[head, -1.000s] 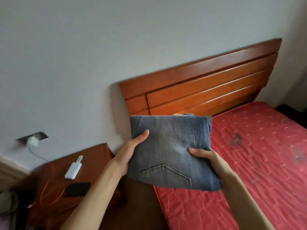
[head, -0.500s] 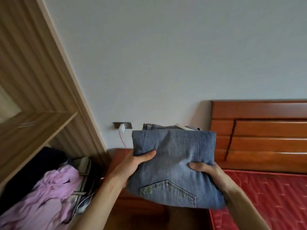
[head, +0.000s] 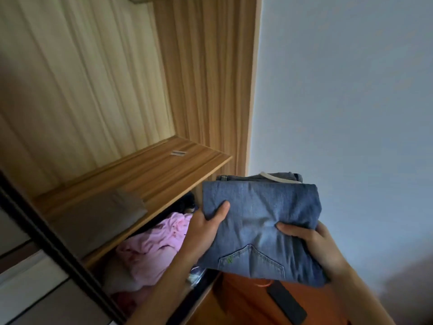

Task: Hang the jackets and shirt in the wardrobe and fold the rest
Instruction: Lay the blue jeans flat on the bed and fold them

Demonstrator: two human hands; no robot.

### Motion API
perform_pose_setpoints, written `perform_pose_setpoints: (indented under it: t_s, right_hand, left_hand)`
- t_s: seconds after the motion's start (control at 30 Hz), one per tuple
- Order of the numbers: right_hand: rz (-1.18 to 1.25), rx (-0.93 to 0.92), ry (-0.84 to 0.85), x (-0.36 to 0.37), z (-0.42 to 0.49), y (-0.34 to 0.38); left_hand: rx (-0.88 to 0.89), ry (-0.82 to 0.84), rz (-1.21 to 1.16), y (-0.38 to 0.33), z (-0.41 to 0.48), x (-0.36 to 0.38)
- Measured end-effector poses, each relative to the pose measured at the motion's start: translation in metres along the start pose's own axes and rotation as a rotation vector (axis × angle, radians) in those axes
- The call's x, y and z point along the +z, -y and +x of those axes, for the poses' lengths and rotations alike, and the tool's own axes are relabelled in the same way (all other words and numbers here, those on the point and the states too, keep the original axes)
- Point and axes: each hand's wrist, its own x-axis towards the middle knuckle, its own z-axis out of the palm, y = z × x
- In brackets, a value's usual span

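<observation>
A folded pair of blue jeans (head: 260, 221), back pocket facing me, is held in the air in front of the open wooden wardrobe (head: 206, 78). My left hand (head: 206, 228) grips its left edge with the thumb on top. My right hand (head: 311, 242) grips its right side, thumb pressed into the denim. The jeans hang just right of the wardrobe shelf (head: 145, 170), level with its front corner. A folded grey garment (head: 103, 219) lies on that shelf.
Below the shelf, a pink garment (head: 154, 249) and dark clothes are piled loosely. A dark sliding-door frame (head: 58, 252) crosses the lower left. An orange-brown bedside table (head: 246, 301) with a black phone (head: 287, 302) sits under the jeans. A plain wall fills the right.
My view has swung left from the bed and headboard to the open wardrobe. Both hands kept their grip on the folded jeans and carried them along toward the shelf.
</observation>
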Motion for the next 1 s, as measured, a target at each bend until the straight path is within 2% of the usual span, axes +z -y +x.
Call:
perform_pose_setpoints:
  t_s: [0.2, 0.37, 0.57, 0.73, 0.9, 1.0]
  right_hand:
    - [-0.094, -0.015, 0.162, 0.086, 0.092, 0.000]
    - [-0.208, -0.069, 0.338, 0.162, 0.176, -0.005]
    - [-0.281, -0.051, 0.560, 0.249, 0.253, -0.008]
    - [-0.285, 0.038, 0.766, 0.329, 0.287, -0.035]
    - [-0.374, -0.051, 0.891, 0.400, 0.291, -0.066]
    - [-0.539, -0.170, 0.922, 0.426, 0.294, -0.096]
  left_hand:
    - [-0.060, -0.234, -0.147, 0.006, 0.050, -0.064]
    - [-0.102, -0.479, -0.160, 0.007, 0.093, -0.118]
    - [-0.071, -0.758, -0.009, 0.009, 0.134, -0.181]
    - [-0.188, -1.023, 0.213, 0.033, 0.141, -0.239]
    - [-0.259, -1.236, 0.269, 0.059, 0.144, -0.282]
    - [-0.334, -1.222, 0.305, 0.084, 0.151, -0.298]
